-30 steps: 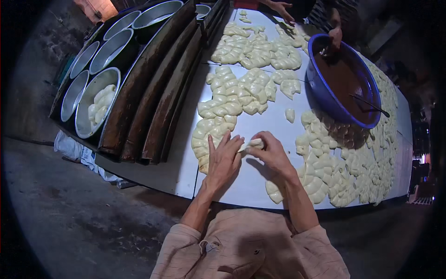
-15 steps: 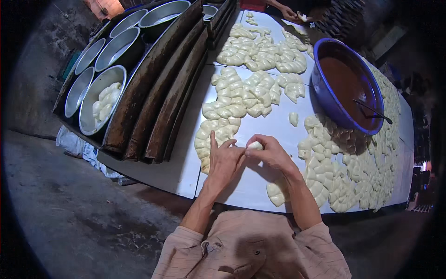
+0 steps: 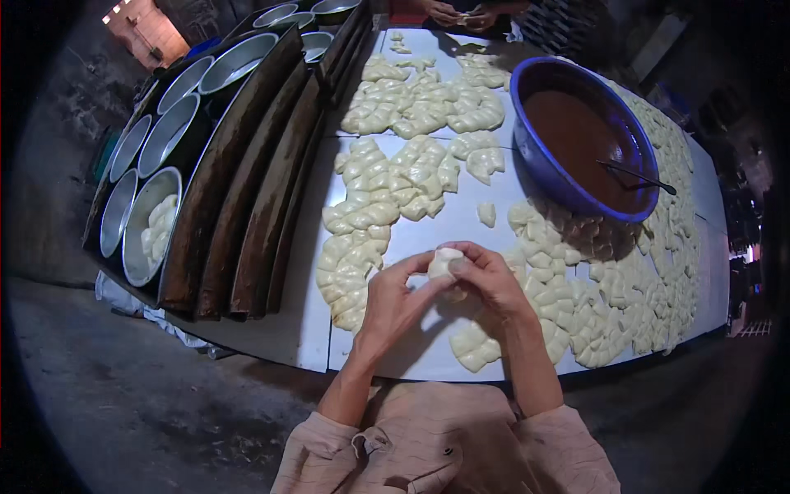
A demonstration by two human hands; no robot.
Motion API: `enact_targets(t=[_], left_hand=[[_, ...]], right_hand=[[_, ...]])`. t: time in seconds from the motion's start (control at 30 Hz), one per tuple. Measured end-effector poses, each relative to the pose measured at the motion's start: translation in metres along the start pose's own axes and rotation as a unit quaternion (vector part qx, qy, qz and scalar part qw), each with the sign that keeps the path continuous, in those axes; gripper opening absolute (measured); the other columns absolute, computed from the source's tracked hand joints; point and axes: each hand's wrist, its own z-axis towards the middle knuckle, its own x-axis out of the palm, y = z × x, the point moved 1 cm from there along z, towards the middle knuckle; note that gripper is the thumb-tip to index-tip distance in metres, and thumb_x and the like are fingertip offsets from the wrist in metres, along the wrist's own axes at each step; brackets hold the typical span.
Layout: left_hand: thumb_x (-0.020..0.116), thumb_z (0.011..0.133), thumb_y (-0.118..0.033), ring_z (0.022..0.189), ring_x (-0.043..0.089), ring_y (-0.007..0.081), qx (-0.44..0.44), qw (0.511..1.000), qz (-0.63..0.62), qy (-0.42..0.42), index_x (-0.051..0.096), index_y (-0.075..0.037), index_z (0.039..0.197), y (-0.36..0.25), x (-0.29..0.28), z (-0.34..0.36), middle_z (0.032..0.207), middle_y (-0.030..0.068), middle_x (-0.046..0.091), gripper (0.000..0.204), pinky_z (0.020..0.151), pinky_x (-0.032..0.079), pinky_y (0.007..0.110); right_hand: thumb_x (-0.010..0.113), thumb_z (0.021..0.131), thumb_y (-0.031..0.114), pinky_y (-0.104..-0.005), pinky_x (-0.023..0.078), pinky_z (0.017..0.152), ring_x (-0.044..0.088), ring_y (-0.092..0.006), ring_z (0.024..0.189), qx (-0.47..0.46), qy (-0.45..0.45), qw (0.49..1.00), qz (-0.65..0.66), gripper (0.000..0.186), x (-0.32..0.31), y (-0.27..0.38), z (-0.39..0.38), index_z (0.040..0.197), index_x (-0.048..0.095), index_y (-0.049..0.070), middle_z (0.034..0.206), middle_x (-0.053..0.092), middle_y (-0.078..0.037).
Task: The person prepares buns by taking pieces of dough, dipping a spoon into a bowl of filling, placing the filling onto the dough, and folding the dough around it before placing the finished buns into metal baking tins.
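Note:
A small piece of pale dough (image 3: 445,262) is held between both hands above the white table. My left hand (image 3: 393,298) has its thumb and fingers closed on the dough's left side. On its other side my right hand (image 3: 494,286) grips it, the thumb pressed over the front. The undersides of the fingers are partly hidden. Flattened dough pieces (image 3: 362,185) lie in overlapping rows just beyond my left hand, and many more dough pieces (image 3: 568,300) spread out at the right. One lone dough piece (image 3: 486,215) rests on the table beyond my hands.
A blue tub (image 3: 533,152) of brown paste stands at the right, with a dark spoon (image 3: 642,179) in it. Wooden boards (image 3: 234,181) fill the left side, beside round metal pans (image 3: 169,136); one holds dough. Across the table, a co-worker's hands (image 3: 461,16) hold something small.
My left hand has come up to the dough and closed on it along with my right hand. The piece now shows more between my fingers. The whole view has shifted slightly.

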Motion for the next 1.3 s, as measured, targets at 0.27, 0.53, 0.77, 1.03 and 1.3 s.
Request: enact_targets(t=[0.27,0.53,0.77,1.03,1.3], left_hand=[[0.071,0.093,-0.011,0.093,0.069,0.0128,-0.06,0.992,-0.112,0.016,0.067,0.004,0.122,0.022,0.045,0.014,0.1,0.0097,0.074,0.032,0.078,0.055,0.025],[0.051,0.095,-0.065,0.122,0.059,0.0342,0.276,0.954,-0.113,-0.038,0.028,0.009,0.15,-0.019,0.126,0.041,0.131,0.028,0.06,0.095,0.104,0.046,0.042],[0.079,0.086,-0.037,0.116,0.061,0.0215,0.159,0.935,-0.307,0.079,-0.001,-0.008,0.16,-0.027,0.18,0.066,0.137,0.0227,0.055,0.112,0.09,0.053,0.03],[0.064,0.098,-0.012,0.103,0.067,0.0183,-0.061,0.98,-0.14,0.126,0.05,0.0,0.141,0.006,0.121,0.064,0.124,0.0186,0.065,0.047,0.089,0.055,0.03],[0.064,0.098,-0.013,0.104,0.067,0.0175,-0.062,0.98,-0.118,0.146,0.058,0.002,0.132,0.004,0.115,0.058,0.119,0.0145,0.068,0.038,0.087,0.054,0.03]], right_hand=[[0.071,0.088,0.019,-0.0355,0.051,0.089,0.063,-0.0272,0.105,-0.266,-0.21,0.832,-0.439,0.028,-0.029,0.009,-0.019,0.108,0.068,0.0,0.116,0.062,-0.015],[0.073,0.087,0.002,-0.0253,0.053,0.083,0.064,-0.0108,0.093,-0.209,-0.068,0.967,0.129,0.026,-0.028,0.041,-0.046,0.111,0.063,-0.001,0.096,0.068,-0.005],[0.068,0.093,0.008,-0.0245,0.054,0.075,0.066,-0.0104,0.085,-0.254,-0.074,0.96,0.087,0.017,-0.086,0.106,-0.037,0.107,0.06,0.003,0.096,0.067,-0.004],[0.063,0.091,0.023,-0.0342,0.053,0.075,0.067,-0.015,0.082,-0.127,-0.231,0.76,-0.594,0.024,-0.216,0.196,0.024,0.101,0.067,0.002,0.095,0.071,-0.008],[0.066,0.092,0.022,-0.0282,0.052,0.062,0.063,-0.0117,0.069,-0.075,-0.133,0.918,-0.367,0.021,-0.192,0.198,0.019,0.099,0.064,0.002,0.084,0.066,-0.004]])
